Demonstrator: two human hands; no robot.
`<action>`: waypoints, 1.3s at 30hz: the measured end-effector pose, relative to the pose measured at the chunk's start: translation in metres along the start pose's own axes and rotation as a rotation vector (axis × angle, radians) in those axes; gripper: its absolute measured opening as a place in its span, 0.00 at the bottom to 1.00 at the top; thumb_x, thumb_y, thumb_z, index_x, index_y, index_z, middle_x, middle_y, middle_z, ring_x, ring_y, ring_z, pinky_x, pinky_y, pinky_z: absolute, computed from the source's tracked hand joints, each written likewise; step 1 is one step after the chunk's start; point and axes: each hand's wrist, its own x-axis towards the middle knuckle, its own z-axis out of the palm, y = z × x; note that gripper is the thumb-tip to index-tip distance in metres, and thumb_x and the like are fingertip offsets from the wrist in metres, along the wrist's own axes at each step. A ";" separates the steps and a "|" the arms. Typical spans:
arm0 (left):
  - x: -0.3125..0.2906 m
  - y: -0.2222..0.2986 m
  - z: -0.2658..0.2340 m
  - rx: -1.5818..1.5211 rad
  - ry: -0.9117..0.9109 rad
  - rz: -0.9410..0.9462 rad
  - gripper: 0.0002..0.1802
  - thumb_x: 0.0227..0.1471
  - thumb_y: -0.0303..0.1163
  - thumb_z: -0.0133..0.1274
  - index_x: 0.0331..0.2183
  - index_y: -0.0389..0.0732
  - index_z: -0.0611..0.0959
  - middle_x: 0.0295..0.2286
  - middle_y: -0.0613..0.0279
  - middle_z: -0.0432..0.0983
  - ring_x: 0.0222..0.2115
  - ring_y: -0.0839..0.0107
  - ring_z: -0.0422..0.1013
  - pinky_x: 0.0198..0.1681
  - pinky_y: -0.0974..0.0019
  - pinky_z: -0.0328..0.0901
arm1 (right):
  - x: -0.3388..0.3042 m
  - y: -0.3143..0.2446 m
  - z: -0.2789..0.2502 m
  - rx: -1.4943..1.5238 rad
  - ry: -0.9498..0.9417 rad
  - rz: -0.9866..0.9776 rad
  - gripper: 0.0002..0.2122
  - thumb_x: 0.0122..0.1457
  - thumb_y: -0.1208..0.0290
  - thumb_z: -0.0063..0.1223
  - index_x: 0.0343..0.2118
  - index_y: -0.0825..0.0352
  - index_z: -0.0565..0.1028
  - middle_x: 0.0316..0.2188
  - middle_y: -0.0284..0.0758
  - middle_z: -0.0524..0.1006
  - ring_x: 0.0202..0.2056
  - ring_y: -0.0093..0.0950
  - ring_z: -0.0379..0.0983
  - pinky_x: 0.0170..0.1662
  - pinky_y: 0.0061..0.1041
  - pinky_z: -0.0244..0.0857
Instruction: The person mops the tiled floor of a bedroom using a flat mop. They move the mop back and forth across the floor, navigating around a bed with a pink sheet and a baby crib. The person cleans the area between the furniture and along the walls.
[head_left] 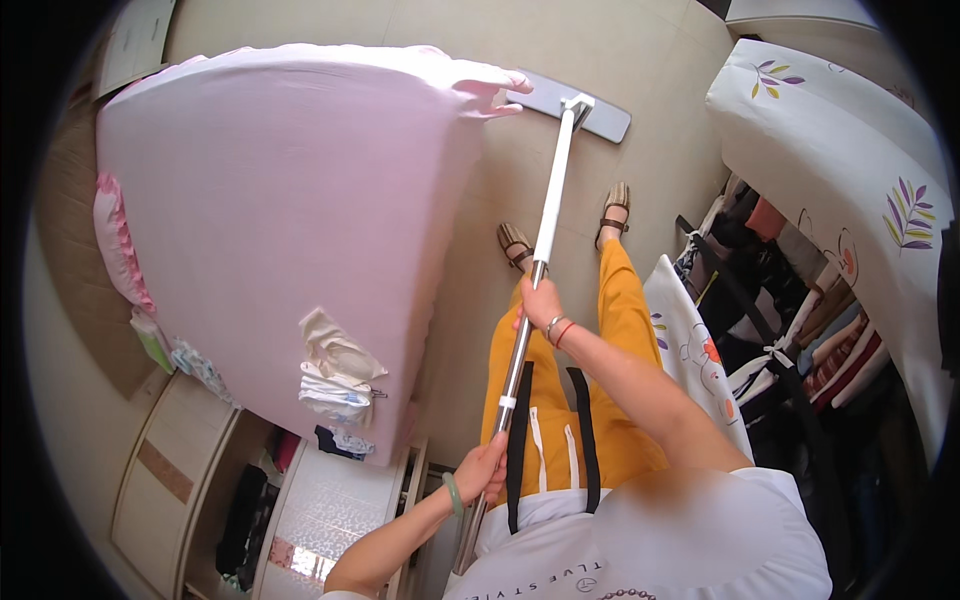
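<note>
A flat mop (553, 190) with a long white and silver pole slants up the middle of the view. My right hand (540, 303) wraps round the pole where its white part meets the metal. Lower down, close to my waist, my left hand (483, 468) is closed on the metal part. The pole's lower end passes beside my left hip. At the far end, the wide grey mop head (600, 118) lies flat on the tiled floor (640, 80). Its left tip is next to the ruffled corner of the pink bed cover (290, 200).
Folded pale clothes (338, 385) lie on the bed, with a pink ruffled pillow (122, 245) at its far left. On the right stands a clothes rack (770, 290) under a leaf-patterned white cover (850, 130). Cream cabinets (335, 500) stand at the lower left.
</note>
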 end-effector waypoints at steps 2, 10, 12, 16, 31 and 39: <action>0.015 0.042 0.022 0.028 0.008 0.037 0.26 0.53 0.59 0.35 0.22 0.46 0.61 0.11 0.73 0.46 0.09 0.81 0.42 0.12 0.74 0.44 | 0.024 -0.047 -0.022 -0.025 0.016 -0.046 0.13 0.56 0.67 0.37 0.23 0.75 0.62 0.11 0.39 0.67 0.09 0.34 0.68 0.11 0.30 0.64; 0.080 0.214 0.131 0.166 -0.123 0.301 0.27 0.51 0.62 0.36 0.23 0.46 0.61 0.12 0.74 0.47 0.10 0.82 0.44 0.12 0.76 0.44 | 0.110 -0.244 -0.134 -0.135 0.152 -0.227 0.11 0.55 0.68 0.35 0.34 0.73 0.61 0.18 0.37 0.69 0.13 0.31 0.71 0.15 0.28 0.69; 0.084 0.238 0.153 0.165 -0.111 0.353 0.27 0.52 0.61 0.36 0.23 0.46 0.61 0.12 0.74 0.48 0.10 0.82 0.44 0.12 0.76 0.44 | 0.120 -0.271 -0.150 -0.160 0.159 -0.256 0.12 0.55 0.68 0.36 0.36 0.73 0.62 0.18 0.36 0.69 0.14 0.29 0.71 0.16 0.28 0.70; 0.086 0.225 0.157 0.186 -0.042 0.394 0.26 0.52 0.60 0.36 0.23 0.45 0.61 0.12 0.75 0.48 0.10 0.83 0.44 0.12 0.77 0.43 | 0.122 -0.259 -0.155 -0.125 0.186 -0.263 0.12 0.55 0.69 0.35 0.37 0.74 0.62 0.19 0.36 0.70 0.14 0.29 0.71 0.16 0.27 0.70; -0.011 -0.076 0.006 -0.092 0.045 -0.090 0.24 0.53 0.58 0.37 0.22 0.46 0.62 0.11 0.75 0.47 0.09 0.82 0.43 0.12 0.75 0.43 | -0.044 0.080 -0.002 0.174 -0.087 0.138 0.13 0.57 0.64 0.38 0.24 0.71 0.61 0.11 0.38 0.65 0.09 0.31 0.66 0.10 0.33 0.63; -0.003 -0.051 0.013 0.010 0.065 -0.001 0.25 0.53 0.58 0.38 0.22 0.46 0.63 0.11 0.74 0.49 0.08 0.81 0.46 0.11 0.75 0.45 | -0.022 0.056 -0.014 0.167 -0.095 0.102 0.12 0.57 0.66 0.37 0.22 0.71 0.60 0.12 0.38 0.65 0.10 0.31 0.66 0.11 0.34 0.65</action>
